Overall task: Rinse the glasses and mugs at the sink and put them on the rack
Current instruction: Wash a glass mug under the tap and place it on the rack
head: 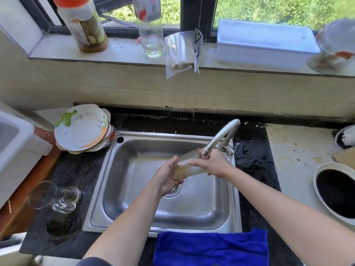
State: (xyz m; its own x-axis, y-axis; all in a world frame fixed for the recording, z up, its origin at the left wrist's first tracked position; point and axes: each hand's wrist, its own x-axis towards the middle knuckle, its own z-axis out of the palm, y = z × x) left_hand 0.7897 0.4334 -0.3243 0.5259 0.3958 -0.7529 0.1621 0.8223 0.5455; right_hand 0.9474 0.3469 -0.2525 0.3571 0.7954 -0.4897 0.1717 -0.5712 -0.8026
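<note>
The ribbed clear glass [184, 167] lay tilted over the stainless steel sink [192, 212], under the curved metal tap [219, 137] at its rear right. Stacked white plates [80, 129] sat behind-left. Two clear glasses [57, 198], perhaps touching, stood left, and the blue cloth [211, 248] lay in front.

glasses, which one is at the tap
The ribbed glass, gripped by left hand and right hand over the sink; the mug and wine glass sit on the counter.

Plates stack [82, 129] back-left on bench [255, 166]. Blue towel [211, 248] over front edge. Sill [123, 48]: brown bottle [84, 25], clear bottle [150, 33], bag of sticks [179, 52], white box [265, 43]. Bowl [333, 165] of dark liquid at right.
</note>
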